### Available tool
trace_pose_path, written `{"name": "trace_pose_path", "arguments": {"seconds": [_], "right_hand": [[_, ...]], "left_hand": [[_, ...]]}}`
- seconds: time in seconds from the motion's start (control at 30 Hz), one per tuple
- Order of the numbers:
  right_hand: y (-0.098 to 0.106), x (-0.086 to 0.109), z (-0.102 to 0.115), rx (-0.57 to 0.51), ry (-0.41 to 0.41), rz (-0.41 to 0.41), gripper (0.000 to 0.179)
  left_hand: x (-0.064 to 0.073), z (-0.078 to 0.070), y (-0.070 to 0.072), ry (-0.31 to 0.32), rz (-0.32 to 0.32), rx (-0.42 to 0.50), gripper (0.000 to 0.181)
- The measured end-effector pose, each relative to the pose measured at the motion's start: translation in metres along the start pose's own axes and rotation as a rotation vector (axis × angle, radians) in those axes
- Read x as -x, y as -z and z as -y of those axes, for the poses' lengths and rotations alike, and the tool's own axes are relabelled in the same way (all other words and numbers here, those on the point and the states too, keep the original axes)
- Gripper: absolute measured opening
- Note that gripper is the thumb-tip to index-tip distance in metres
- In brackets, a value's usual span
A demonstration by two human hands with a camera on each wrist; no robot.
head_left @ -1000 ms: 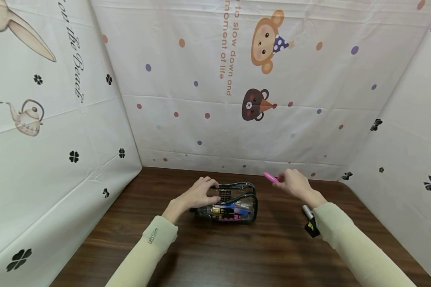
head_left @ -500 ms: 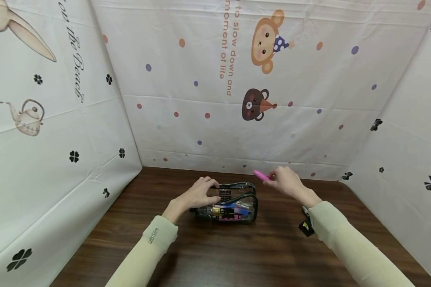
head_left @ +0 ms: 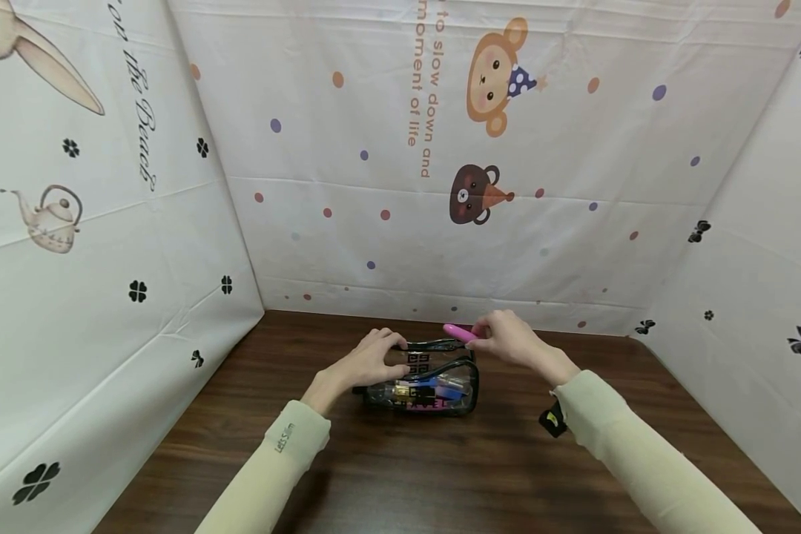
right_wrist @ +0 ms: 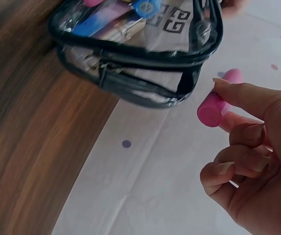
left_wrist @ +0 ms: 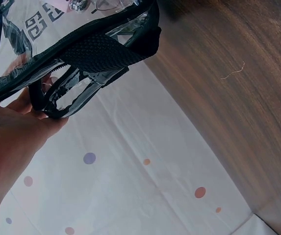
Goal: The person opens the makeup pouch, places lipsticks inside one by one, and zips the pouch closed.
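A clear cosmetic pouch with black trim (head_left: 466,400) lies on the table, holding several small items, among them blue, gold and pink ones. My left hand (head_left: 367,361) grips the pouch at its left end, thumb and fingers at the black trim. In the left wrist view, part of that hand is hidden behind the pouch (left_wrist: 98,53). Between thumb and index finger of my right hand (head_left: 510,340) is a pink tube (head_left: 459,333), just above the pouch's right end in the head view. The right wrist view shows the pink tube (right_wrist: 213,108) apart from the zipped edge, the other fingers curled.
A small black object with a yellow mark (head_left: 552,420) lies by the right sleeve, partly covered by it. The dark wooden table (head_left: 400,475) is bordered by a white printed cloth (head_left: 347,245) at the back and both sides.
My right hand has moved left with the pink tube, from right of the pouch to its right end. The sleeve now hides the silver tube near the black object. The left hand stays put.
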State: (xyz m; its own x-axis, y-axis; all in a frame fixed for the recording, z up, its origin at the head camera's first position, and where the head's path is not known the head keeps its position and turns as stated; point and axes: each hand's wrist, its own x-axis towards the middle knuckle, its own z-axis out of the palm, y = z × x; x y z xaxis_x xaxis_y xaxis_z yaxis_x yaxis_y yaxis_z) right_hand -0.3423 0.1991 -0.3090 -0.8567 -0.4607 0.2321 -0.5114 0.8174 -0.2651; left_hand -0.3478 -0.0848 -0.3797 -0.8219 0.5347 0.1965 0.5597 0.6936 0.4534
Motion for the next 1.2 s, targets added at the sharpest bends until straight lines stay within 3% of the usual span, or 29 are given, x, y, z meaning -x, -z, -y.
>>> {"name": "trace_pose_path", "arguments": {"seconds": [0.73,1.2], "right_hand": [[-0.020,-0.026,0.043,0.029,0.085,0.171,0.017],[-0.039,-0.033,0.055,-0.013,0.128,0.188,0.012]], "left_hand": [[0.001,-0.002,-0.001,-0.018,-0.033,-0.023,0.042],[0.003,-0.001,-0.001,-0.012,-0.025,-0.008,0.041]]}}
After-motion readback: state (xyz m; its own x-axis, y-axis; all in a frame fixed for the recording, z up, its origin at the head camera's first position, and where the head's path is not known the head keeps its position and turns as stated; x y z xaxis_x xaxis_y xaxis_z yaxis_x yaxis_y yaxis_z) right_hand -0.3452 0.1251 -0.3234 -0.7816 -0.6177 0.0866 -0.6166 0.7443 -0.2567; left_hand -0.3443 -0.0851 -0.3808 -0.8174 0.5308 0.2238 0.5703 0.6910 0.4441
